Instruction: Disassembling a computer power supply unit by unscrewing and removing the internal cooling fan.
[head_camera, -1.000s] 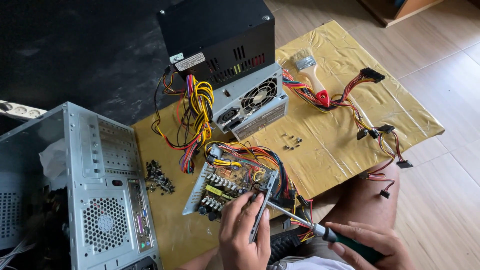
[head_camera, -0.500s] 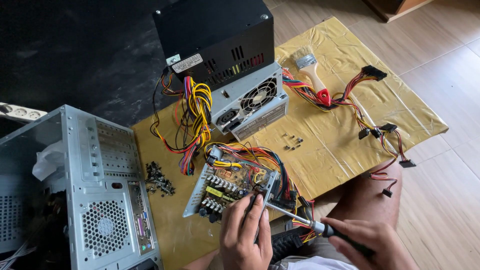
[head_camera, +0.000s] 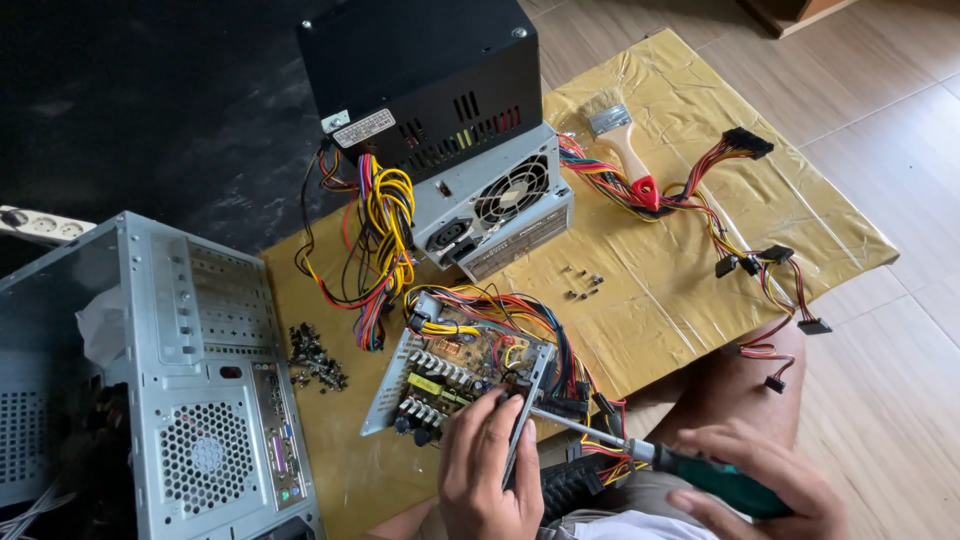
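Note:
An opened power supply (head_camera: 450, 375) with a bare circuit board and bundled coloured wires lies on the yellow sheet (head_camera: 690, 270). My left hand (head_camera: 490, 470) rests on its near edge, fingers touching the metal frame. My right hand (head_camera: 760, 480) grips a green-handled screwdriver (head_camera: 640, 455), whose shaft points left with the tip at the board's near right corner, beside my left fingers.
A closed grey power supply (head_camera: 495, 200) leans against a black box (head_camera: 420, 80) behind. A grey computer case (head_camera: 160, 380) stands at left. Loose screws (head_camera: 315, 355), a small screw group (head_camera: 580, 285), a paintbrush (head_camera: 625, 150) and a cable harness (head_camera: 740, 235) lie on the sheet. My knee (head_camera: 740, 375) is at right.
The screwdriver tip has stayed at the board's corner while my right hand shifted slightly. My left hand has moved a little on the frame.

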